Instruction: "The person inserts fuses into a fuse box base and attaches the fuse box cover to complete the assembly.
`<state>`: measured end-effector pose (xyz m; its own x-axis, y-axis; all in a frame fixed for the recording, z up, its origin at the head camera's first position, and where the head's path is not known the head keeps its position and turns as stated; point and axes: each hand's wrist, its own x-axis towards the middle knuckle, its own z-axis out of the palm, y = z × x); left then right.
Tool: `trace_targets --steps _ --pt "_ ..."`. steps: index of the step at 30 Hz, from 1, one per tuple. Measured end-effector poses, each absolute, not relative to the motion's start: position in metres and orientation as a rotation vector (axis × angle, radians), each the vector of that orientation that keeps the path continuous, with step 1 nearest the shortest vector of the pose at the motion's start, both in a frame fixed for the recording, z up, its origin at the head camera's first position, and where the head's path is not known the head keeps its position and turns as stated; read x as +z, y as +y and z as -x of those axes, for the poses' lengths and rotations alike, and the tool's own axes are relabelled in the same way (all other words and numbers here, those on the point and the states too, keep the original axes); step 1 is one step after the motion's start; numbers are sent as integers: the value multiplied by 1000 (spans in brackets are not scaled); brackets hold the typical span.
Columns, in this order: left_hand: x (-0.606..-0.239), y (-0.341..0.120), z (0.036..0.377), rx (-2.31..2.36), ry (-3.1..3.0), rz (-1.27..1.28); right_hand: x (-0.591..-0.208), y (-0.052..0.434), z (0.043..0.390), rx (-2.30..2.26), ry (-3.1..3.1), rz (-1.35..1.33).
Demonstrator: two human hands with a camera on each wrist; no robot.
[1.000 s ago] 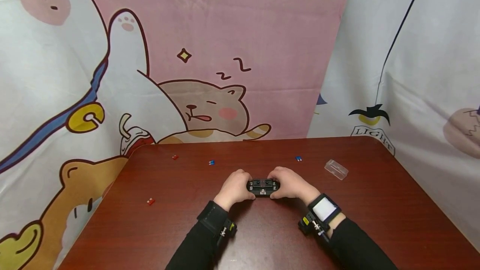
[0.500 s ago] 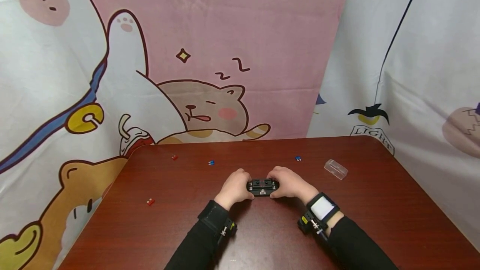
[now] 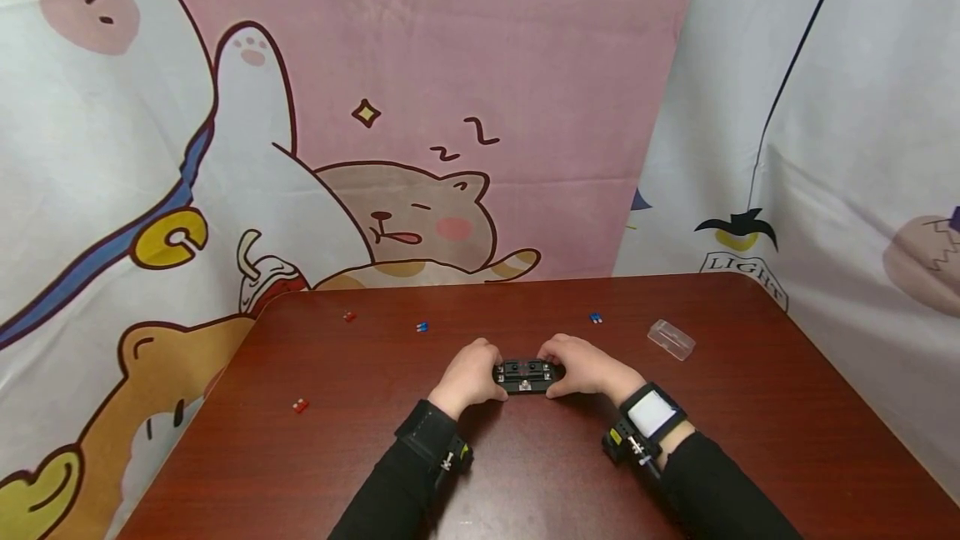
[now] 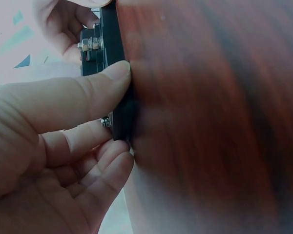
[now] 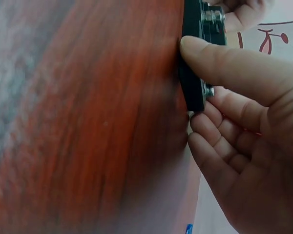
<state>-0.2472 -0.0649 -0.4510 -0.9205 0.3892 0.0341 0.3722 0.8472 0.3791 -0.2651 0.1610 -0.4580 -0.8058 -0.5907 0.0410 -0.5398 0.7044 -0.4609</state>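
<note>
A black fuse block (image 3: 524, 376) with metal studs and nuts lies flat on the brown table (image 3: 570, 473). At its left end my left hand (image 3: 471, 373) grips it. In the left wrist view the thumb (image 4: 88, 92) presses the near side and the other fingers curl behind. The right end is pinched by my right hand (image 3: 588, 369). In the right wrist view that thumb (image 5: 219, 56) lies on the block's near side, the fingers curled at the far side. The hands hide both ends of the block in the head view.
A clear plastic cover (image 3: 671, 339) lies to the right. One blue blade fuse (image 3: 596, 317) sits behind my right hand, and another blue fuse (image 3: 422, 327) lies farther left. Small red fuses rest at the back left (image 3: 349, 317) and the left (image 3: 300, 405). A printed cloth (image 3: 570, 107) hangs behind.
My right hand has shifted slightly to the right along the block's end, showing a little more of it. The left hand and the block stay in place.
</note>
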Motion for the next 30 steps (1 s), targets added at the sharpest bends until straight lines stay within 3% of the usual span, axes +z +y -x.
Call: trace_targets --steps 18,30 --pt "-446 -64 245 628 2944 -563 -456 166 265 -754 2763 938" --pt "-448 -67 247 598 2952 -618 -448 201 287 -808 2919 675"
